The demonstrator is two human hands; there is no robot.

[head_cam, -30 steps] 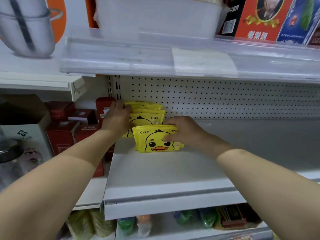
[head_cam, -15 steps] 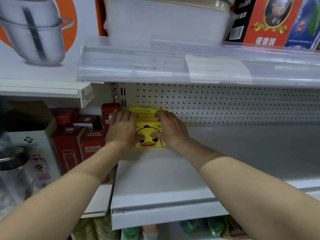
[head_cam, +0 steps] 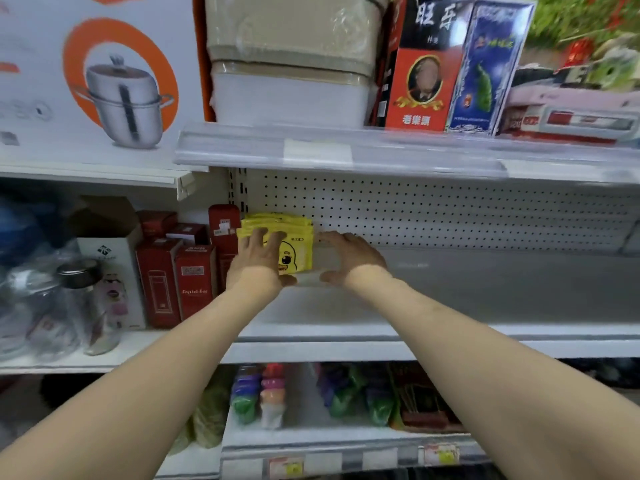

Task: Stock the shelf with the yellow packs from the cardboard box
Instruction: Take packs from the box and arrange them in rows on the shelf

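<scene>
The long grey metal shelf has a white wall full of little holes behind it. On the shelf above stand two big beige plastic tubs, one on top of the other. You cannot see what is in them. On the next shelf to the left is one open white cardboard box, and what is inside it is hidden. Near that box stand dark red cardboard boxes. I count at least five.

The yellow packs with a duck face stand in a bunch at the far left of the grey shelf, leaning back on the wall. They are too close together to count.

The left hand lies flat on the front pack. Its fingers are straight and spread apart, and its thumb is by the bottom edge of the pack. The right hand is just beside the packs on their right. Its fingers are straight and hold nothing.
</scene>
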